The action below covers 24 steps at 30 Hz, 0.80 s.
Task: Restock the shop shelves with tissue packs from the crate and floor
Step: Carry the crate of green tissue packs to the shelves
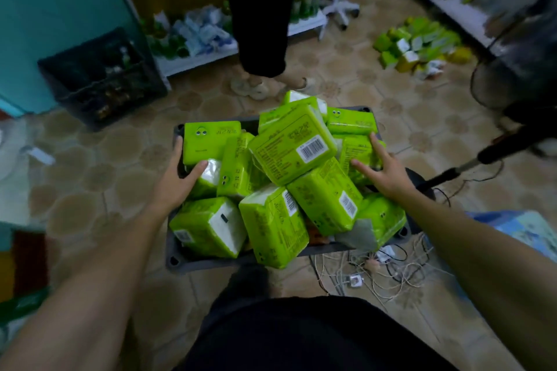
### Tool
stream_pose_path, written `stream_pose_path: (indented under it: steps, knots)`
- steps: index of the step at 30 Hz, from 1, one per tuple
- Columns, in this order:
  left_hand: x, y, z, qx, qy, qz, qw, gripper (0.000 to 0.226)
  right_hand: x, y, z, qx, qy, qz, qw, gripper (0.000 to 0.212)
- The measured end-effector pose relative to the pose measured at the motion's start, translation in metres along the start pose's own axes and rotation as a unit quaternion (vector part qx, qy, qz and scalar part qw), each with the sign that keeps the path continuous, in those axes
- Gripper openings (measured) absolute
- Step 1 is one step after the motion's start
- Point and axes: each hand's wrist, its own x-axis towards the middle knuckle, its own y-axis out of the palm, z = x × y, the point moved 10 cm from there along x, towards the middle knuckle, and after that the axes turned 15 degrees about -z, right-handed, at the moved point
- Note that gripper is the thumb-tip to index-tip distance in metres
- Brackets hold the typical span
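The tissue packs [289,144] lie heaped above the rim of the grey crate [187,263]; soft, light and probably slick in their film, they should be squeezed across the broad faces. The right hand [378,167] lies spread flat on packs at the crate's right side, gripping none. The left hand [176,173] straddles the crate's left rim, thumb on a pack; whether it grips I cannot tell.

The crate [208,259] is in the middle, with tissue packs [292,144] heaped in it. Behind it stand a person's legs [259,24], then a low shelf [196,62]. A second crate [99,81] sits far left. Loose packs [419,45] lie on the floor far right, cables [388,268] near right.
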Motion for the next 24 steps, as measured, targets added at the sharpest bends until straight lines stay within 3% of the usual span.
stream_pose_path:
  steps: [7,11,15,19,24]
  knots:
    - [0.137,0.088,-0.106,0.046,0.098,0.071,0.992,0.096,0.08,-0.052,-0.028,0.002,0.094,-0.111,0.989,0.095]
    - [0.191,0.139,-0.162,0.105,0.134,0.094,0.981,0.078,0.118,-0.075,-0.039,0.018,0.117,-0.155,0.981,0.093]
    - [0.241,0.195,-0.218,0.124,0.16,0.113,0.973,0.075,0.169,-0.094,-0.055,0.009,0.156,-0.182,0.971,0.093]
    - [0.293,0.251,-0.269,0.131,0.159,0.144,0.968,0.094,0.237,-0.118,-0.075,0.016,0.18,-0.191,0.965,0.093]
    - [0.343,0.305,-0.333,0.107,0.156,0.145,0.971,0.077,0.318,-0.141,-0.088,0.032,0.213,-0.201,0.956,0.086]
